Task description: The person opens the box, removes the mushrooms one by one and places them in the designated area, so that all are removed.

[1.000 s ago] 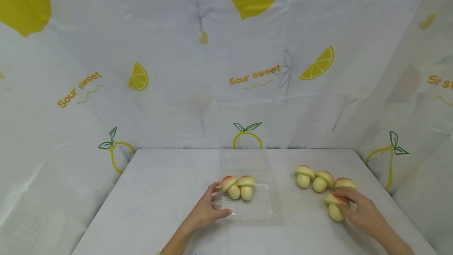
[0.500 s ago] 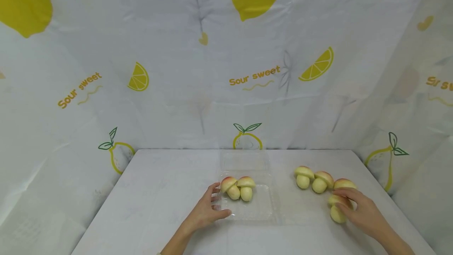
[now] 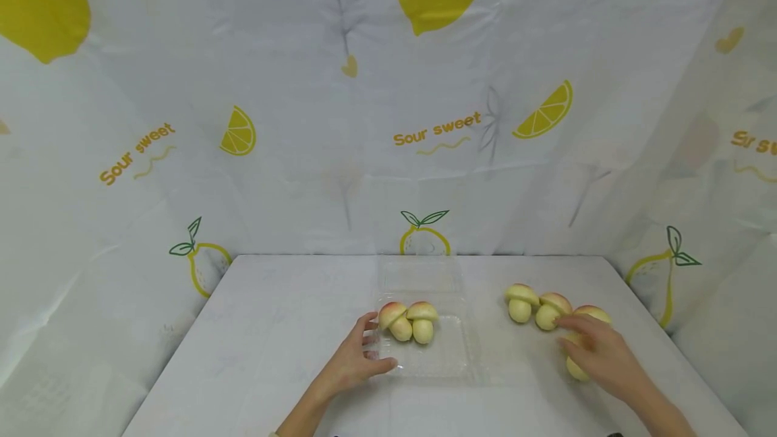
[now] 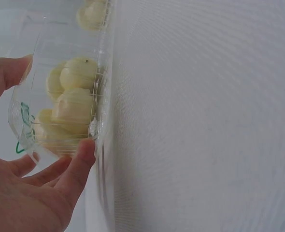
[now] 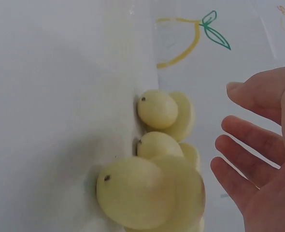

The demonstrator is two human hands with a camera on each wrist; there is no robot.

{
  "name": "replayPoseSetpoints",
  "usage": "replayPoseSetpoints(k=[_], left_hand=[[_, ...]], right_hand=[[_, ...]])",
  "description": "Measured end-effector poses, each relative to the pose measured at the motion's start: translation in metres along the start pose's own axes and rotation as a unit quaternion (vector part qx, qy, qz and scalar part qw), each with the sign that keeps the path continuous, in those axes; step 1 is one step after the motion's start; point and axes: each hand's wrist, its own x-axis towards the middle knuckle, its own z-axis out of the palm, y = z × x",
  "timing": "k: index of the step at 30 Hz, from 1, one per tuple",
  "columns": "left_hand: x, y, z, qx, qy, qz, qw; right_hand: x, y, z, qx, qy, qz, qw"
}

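Observation:
My left hand (image 3: 355,359) grips the left side of an open clear plastic clamshell box (image 3: 449,363), thumb near the front corner and fingers along the side in the left wrist view. Two mushroom-shaped pieces, one (image 3: 396,320) beside the other (image 3: 423,322), lie in the box's left back part, pale with pinkish caps. My right hand (image 3: 603,356) hovers over the nearest loose mushroom shape (image 3: 577,369) and partly hides it. Its fingers (image 5: 253,137) are apart and hold nothing in the right wrist view, where that mushroom shape (image 5: 133,193) lies on the table.
More mushroom shapes stand at the back right: one (image 3: 521,302) at the left, one (image 3: 551,312) beside it and one (image 3: 591,313) behind my right hand. The box's clear lid (image 3: 420,275) lies folded back. Lemon-print cloth (image 3: 303,187) hangs behind the white table (image 3: 273,329).
My right hand held the nearest mushroom shape and shifted it slightly right; now it has let go and moved a little left and up. The left hand and box have stayed put.

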Motion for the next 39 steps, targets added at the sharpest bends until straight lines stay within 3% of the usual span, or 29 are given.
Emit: replayPoseSetpoints(k=[9,16,24,31,39], left_hand=[[0.0,0.0,0.0,0.003,0.0,-0.001,1.0],[0.0,-0.001,-0.001,0.005,0.001,-0.002,1.0],[0.0,-0.002,-0.001,0.006,0.002,0.0,1.0],[0.001,-0.002,-0.001,0.01,0.002,0.0,0.9999],[0.001,0.0,-0.001,0.012,0.003,0.004,0.9999]], right_hand=[[0.016,-0.022,0.019,0.025,0.003,-0.021,0.9995],[0.029,-0.039,0.03,0.026,-0.034,0.005,0.9991],[0.044,-0.054,0.047,0.025,-0.03,-0.035,0.9986],[0.051,-0.064,0.059,0.053,-0.059,-0.013,0.9967],[0.062,-0.07,0.076,0.053,-0.064,-0.048,0.9954]])
